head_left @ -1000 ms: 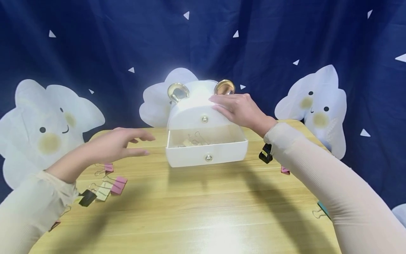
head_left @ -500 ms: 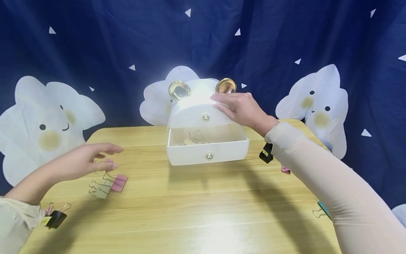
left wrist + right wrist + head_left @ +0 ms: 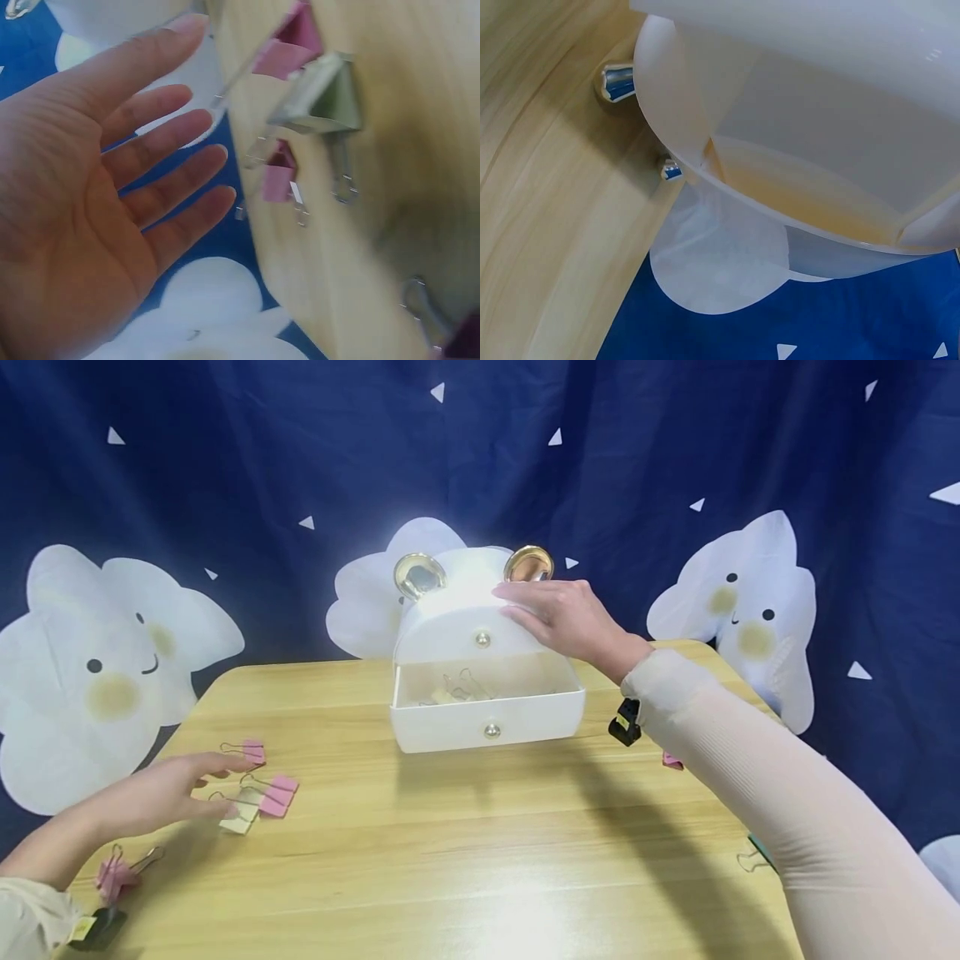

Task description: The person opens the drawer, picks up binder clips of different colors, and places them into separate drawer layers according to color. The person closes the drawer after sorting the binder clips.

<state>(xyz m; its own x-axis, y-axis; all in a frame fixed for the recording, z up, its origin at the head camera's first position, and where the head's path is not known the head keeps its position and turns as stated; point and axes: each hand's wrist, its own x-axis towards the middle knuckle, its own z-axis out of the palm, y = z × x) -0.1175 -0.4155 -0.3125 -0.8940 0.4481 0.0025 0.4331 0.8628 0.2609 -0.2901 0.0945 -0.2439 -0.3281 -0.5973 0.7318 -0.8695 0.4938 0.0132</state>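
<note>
My left hand (image 3: 153, 797) reaches over the left of the table, its fingers loosely extended and spread. Its thumb tip overlaps a pale yellow binder clip (image 3: 242, 817), and its fingertips reach a small pink binder clip (image 3: 253, 753). A larger pink binder clip (image 3: 279, 795) lies against the yellow one. In the left wrist view the palm of the left hand (image 3: 97, 187) shows nothing held. My right hand (image 3: 573, 622) rests on the rounded top of a white drawer box (image 3: 435, 639) with gold ears. The lower drawer (image 3: 442, 727) is pulled out, with several binder clips (image 3: 453, 693) inside.
Another pink binder clip (image 3: 115, 877) lies near the left sleeve. On the right, a pink clip (image 3: 672, 761) and a teal clip (image 3: 761, 850) lie partly behind the right forearm. A blue curtain (image 3: 495, 443) with cloud shapes hangs behind the table (image 3: 450, 860).
My left hand has moved left and down, away from beside the drawer to over the binder clips. The right hand has stayed on the box, and the drawer stands as before.
</note>
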